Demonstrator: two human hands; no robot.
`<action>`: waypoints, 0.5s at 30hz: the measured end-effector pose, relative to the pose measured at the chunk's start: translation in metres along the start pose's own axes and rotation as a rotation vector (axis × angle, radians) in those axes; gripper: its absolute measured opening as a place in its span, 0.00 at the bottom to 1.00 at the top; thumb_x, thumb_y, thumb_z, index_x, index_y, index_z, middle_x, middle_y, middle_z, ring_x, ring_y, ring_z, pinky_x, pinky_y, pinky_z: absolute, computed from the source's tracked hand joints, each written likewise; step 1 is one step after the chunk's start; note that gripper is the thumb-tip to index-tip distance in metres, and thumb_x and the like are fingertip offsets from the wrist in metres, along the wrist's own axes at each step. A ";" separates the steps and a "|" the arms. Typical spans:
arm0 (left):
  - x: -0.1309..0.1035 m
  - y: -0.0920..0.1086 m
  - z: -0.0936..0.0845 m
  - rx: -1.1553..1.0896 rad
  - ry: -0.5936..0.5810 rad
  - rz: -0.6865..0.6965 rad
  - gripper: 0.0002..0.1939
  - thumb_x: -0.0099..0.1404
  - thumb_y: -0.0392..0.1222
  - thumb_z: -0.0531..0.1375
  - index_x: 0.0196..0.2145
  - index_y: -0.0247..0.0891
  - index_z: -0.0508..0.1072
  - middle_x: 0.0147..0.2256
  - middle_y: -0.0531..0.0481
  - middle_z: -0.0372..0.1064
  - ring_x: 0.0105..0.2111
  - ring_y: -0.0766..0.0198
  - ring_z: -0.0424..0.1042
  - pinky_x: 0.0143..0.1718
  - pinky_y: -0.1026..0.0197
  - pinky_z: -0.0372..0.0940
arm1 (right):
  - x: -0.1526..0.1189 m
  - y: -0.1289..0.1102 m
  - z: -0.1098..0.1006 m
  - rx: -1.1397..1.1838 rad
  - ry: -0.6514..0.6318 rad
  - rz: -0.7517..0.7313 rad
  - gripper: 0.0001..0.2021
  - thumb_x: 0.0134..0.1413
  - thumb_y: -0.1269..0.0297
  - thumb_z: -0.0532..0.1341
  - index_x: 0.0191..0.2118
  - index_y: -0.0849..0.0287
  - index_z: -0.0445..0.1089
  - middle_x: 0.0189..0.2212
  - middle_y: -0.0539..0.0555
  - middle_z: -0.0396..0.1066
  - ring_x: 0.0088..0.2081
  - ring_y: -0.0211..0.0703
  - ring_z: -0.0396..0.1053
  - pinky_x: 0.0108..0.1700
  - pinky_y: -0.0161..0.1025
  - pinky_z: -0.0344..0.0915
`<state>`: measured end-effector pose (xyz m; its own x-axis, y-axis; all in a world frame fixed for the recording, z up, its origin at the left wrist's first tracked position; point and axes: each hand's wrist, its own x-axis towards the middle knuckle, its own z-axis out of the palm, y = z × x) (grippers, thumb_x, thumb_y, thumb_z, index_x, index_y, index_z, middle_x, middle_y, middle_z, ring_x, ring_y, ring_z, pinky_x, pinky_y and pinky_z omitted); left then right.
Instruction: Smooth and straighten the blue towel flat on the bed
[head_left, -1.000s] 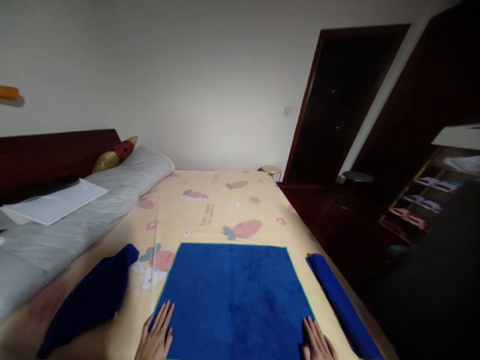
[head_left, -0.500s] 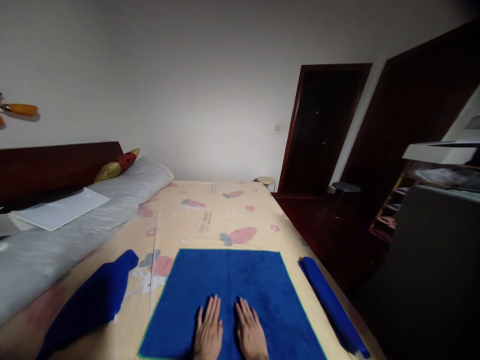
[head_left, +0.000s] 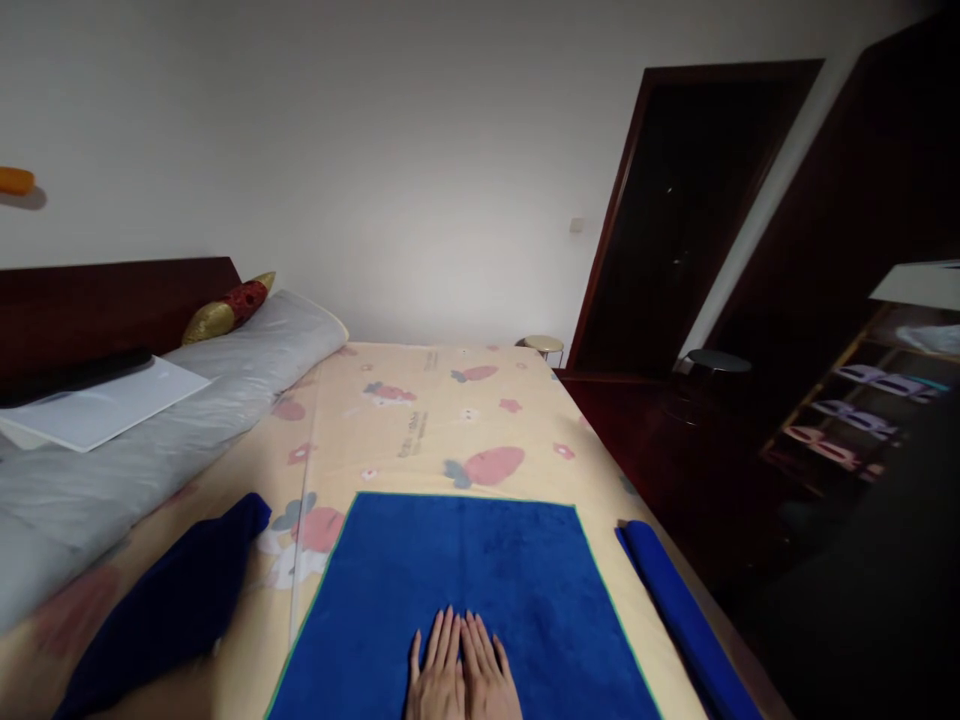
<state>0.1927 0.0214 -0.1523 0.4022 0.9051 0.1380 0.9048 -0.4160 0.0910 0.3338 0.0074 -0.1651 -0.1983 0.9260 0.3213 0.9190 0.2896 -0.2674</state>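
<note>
A blue towel (head_left: 450,550) with a green edge lies spread flat on the bed. My left hand (head_left: 437,670) rests palm down on it, near the front, fingers stretched out. Right beside it, my right hand (head_left: 486,668) also lies flat on the towel, and the two hands touch along their inner sides. Neither hand holds anything. Off to the left is a crumpled dark blue cloth (head_left: 176,600). On the right, by the bed's edge, lies a rolled blue cloth (head_left: 679,610).
Strawberry-print sheet (head_left: 420,430) covers the bed. Along its left side runs a grey, plastic-looking roll (head_left: 247,370), with a white sheet or board (head_left: 112,405) and a red-and-gold cushion (head_left: 229,308) on it. Stools (head_left: 718,361) and a shoe rack (head_left: 847,420) stand beyond the right edge.
My hands have come together from a gap apart, staying flat on the towel. The view has shifted slightly, showing more of the shoe rack. The cloths lie as before.
</note>
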 end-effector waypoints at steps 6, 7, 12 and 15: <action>0.004 0.001 0.003 0.051 0.022 -0.010 0.38 0.61 0.34 0.47 0.65 0.47 0.34 0.66 0.50 0.48 0.64 0.51 0.54 0.60 0.41 0.52 | 0.001 0.006 0.015 -0.040 0.093 -0.042 0.35 0.58 0.66 0.50 0.66 0.45 0.32 0.63 0.48 0.55 0.60 0.49 0.61 0.57 0.48 0.63; 0.005 0.000 0.005 0.060 0.013 -0.007 0.38 0.61 0.33 0.47 0.64 0.47 0.35 0.65 0.50 0.48 0.63 0.51 0.54 0.60 0.40 0.53 | 0.002 0.007 0.019 -0.058 0.113 -0.048 0.35 0.57 0.66 0.51 0.66 0.45 0.33 0.62 0.48 0.57 0.59 0.49 0.63 0.56 0.48 0.64; 0.018 -0.008 0.019 0.095 -0.052 -0.046 0.37 0.60 0.31 0.46 0.62 0.58 0.40 0.63 0.55 0.53 0.61 0.51 0.58 0.57 0.37 0.58 | 0.017 0.007 0.026 -0.126 0.105 0.048 0.34 0.53 0.69 0.49 0.65 0.39 0.44 0.53 0.49 0.70 0.52 0.55 0.70 0.48 0.57 0.68; 0.027 -0.008 0.016 0.104 -0.090 -0.116 0.35 0.62 0.33 0.46 0.61 0.64 0.41 0.63 0.55 0.56 0.61 0.47 0.59 0.54 0.29 0.57 | 0.029 0.001 0.007 -0.109 0.102 0.086 0.28 0.56 0.64 0.51 0.62 0.33 0.53 0.52 0.47 0.72 0.48 0.58 0.72 0.44 0.60 0.69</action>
<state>0.1988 0.0508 -0.1648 0.3006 0.9528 0.0433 0.9537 -0.3009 -0.0014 0.3262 0.0365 -0.1619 -0.0866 0.9153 0.3933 0.9636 0.1772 -0.2001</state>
